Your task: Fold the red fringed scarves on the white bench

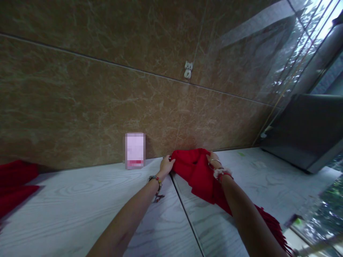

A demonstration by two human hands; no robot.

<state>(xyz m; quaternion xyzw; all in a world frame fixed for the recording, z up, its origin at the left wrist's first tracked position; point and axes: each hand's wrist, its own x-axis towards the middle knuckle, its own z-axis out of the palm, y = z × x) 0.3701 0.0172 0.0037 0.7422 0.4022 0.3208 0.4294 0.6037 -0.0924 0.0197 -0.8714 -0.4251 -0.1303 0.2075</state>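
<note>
A red scarf (199, 178) with a fringe at its lower right end lies bunched and folded on the pale wood-grain tabletop, close to the wall. My left hand (166, 165) pinches the scarf's left corner, beside the dark seam between two table panels. At its upper right edge, my right hand (213, 159) is closed on the cloth; the fingers are partly hidden. The scarf runs on beneath my right forearm toward the lower right.
A blurred pink-and-white rectangular thing (135, 150) stands against the brown marbled wall (107, 100). More red cloth (17, 184) lies at far left. A white cat-shaped hook (188, 69) is on the wall. A large dark grey box-like object (302, 132) stands at right.
</note>
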